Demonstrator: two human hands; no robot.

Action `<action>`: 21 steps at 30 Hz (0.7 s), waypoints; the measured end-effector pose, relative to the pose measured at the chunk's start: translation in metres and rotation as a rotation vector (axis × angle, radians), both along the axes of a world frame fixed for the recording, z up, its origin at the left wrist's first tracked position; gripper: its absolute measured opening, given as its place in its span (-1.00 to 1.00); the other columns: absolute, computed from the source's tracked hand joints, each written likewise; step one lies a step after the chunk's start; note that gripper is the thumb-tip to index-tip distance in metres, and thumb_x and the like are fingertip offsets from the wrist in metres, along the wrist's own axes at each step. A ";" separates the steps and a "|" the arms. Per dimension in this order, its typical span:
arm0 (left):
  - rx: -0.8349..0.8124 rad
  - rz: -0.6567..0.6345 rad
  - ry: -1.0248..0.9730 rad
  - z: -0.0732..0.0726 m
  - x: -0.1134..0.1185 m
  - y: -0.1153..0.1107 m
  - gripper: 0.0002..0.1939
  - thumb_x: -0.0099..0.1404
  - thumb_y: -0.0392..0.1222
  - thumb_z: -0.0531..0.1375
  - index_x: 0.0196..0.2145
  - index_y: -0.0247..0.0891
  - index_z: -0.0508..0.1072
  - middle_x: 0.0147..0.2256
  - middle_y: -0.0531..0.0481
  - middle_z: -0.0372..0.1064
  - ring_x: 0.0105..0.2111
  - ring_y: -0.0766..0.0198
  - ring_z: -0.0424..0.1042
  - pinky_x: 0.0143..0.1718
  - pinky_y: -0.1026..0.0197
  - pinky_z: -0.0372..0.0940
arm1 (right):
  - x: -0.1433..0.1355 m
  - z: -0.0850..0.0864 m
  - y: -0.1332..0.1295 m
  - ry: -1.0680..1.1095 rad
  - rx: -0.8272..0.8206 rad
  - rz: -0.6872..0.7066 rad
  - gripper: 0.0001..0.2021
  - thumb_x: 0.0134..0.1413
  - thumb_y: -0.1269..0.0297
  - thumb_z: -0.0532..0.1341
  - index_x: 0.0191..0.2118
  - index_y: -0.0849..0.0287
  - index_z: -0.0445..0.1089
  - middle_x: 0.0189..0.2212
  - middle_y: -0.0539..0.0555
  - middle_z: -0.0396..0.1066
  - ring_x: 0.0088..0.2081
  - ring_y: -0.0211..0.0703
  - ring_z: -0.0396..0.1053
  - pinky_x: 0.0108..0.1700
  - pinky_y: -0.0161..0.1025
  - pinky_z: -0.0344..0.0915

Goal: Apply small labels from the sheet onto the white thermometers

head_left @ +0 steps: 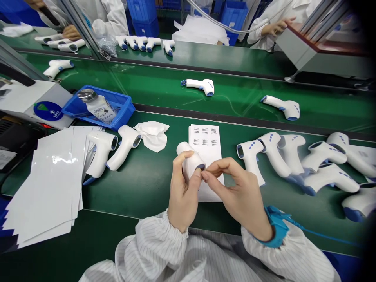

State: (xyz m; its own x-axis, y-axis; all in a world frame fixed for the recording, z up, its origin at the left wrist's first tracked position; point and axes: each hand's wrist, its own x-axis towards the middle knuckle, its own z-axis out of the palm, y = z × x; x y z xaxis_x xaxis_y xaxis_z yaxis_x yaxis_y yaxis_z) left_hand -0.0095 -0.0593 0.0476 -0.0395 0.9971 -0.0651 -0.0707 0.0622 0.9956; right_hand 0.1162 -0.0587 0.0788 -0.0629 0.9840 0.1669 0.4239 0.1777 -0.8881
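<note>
My left hand (pixel 185 188) is wrapped round a white thermometer-like device (pixel 190 159), its dark end window facing me. The thumb lies at the window's edge. My right hand (pixel 232 184) has thumb and index finger pinched together at the same window; whatever is between the fingertips is too small to make out. Under the device lies a white sheet (pixel 210 154) printed with rows of small dark marks. Several similar devices (pixel 251 156) lie to the right of the sheet, and two more (pixel 125 147) lie to the left, beside a crumpled white cloth (pixel 152 135).
A blue tray (pixel 126 113) holds a metal-capped bottle (pixel 101 107). Stacked white sheets (pixel 53 180) lie at the left by a grey machine (pixel 35 102). Devices (pixel 201 86) lie on the green belt (pixel 158 90) beyond. Across it are other people's hands (pixel 277 27) and more devices.
</note>
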 end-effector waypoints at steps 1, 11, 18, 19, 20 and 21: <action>-0.004 0.003 -0.006 0.000 0.000 0.000 -0.76 0.41 -0.12 0.06 0.02 0.03 0.22 -0.04 0.04 0.24 -0.19 0.31 0.32 -0.19 0.25 0.29 | 0.000 0.000 -0.001 0.011 -0.036 0.010 -0.87 0.13 0.35 0.26 -0.23 0.04 0.29 -0.40 -0.08 0.49 -0.38 -0.25 0.46 -0.32 -0.31 0.40; -0.335 -0.088 -0.233 0.009 -0.007 0.004 -0.65 0.37 0.09 0.05 0.09 0.09 0.18 -0.33 0.07 0.26 -0.48 0.34 0.30 -0.51 0.30 0.31 | 0.012 0.003 0.019 0.308 -0.328 0.089 -0.85 0.12 0.28 0.24 -0.21 0.10 0.27 -0.50 -0.08 0.37 -0.45 -0.25 0.40 -0.38 -0.28 0.37; -0.272 -0.267 -0.264 0.016 -0.014 0.001 -0.18 0.09 -0.47 0.20 0.20 0.13 0.05 -0.10 0.02 0.27 -0.24 0.24 0.41 -0.31 0.24 0.40 | 0.007 -0.004 0.023 0.073 -0.016 0.233 -0.58 0.01 0.32 0.36 0.00 -0.02 0.29 0.03 0.06 0.30 0.12 -0.05 0.25 0.13 -0.07 0.27; -0.232 -0.265 -0.220 0.016 -0.014 0.000 -0.17 0.08 -0.49 0.19 0.21 0.11 0.05 -0.03 0.00 0.26 -0.12 0.19 0.41 -0.21 0.20 0.42 | 0.006 -0.004 0.024 0.068 0.004 0.257 -0.56 0.00 0.32 0.38 0.00 -0.03 0.30 0.04 0.05 0.30 0.14 -0.04 0.23 0.16 -0.05 0.24; -0.195 -0.258 -0.175 0.017 -0.014 0.000 -0.17 0.08 -0.51 0.18 0.22 0.08 0.05 0.06 -0.02 0.22 0.00 0.14 0.37 -0.10 0.15 0.40 | 0.005 -0.004 0.025 0.077 0.015 0.268 -0.58 0.00 0.32 0.38 -0.01 -0.03 0.31 0.02 0.05 0.32 0.13 -0.04 0.24 0.17 -0.03 0.23; -0.169 -0.252 -0.133 0.017 -0.013 -0.001 -0.18 0.09 -0.51 0.16 0.22 0.06 0.04 0.12 -0.03 0.18 0.08 0.11 0.32 0.00 0.11 0.37 | 0.004 -0.005 0.026 0.095 0.019 0.266 -0.62 0.01 0.32 0.37 -0.03 -0.03 0.33 -0.01 0.05 0.34 0.11 -0.04 0.27 0.15 -0.04 0.24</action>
State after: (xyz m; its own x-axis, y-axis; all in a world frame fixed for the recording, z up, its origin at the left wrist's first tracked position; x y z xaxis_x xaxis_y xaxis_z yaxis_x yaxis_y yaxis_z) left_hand -0.0228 -0.0602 0.0648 0.2268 0.9490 -0.2188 -0.1608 0.2581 0.9526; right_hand 0.1200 -0.0323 0.0742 -0.3020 0.9314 0.2030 0.2750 0.2890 -0.9170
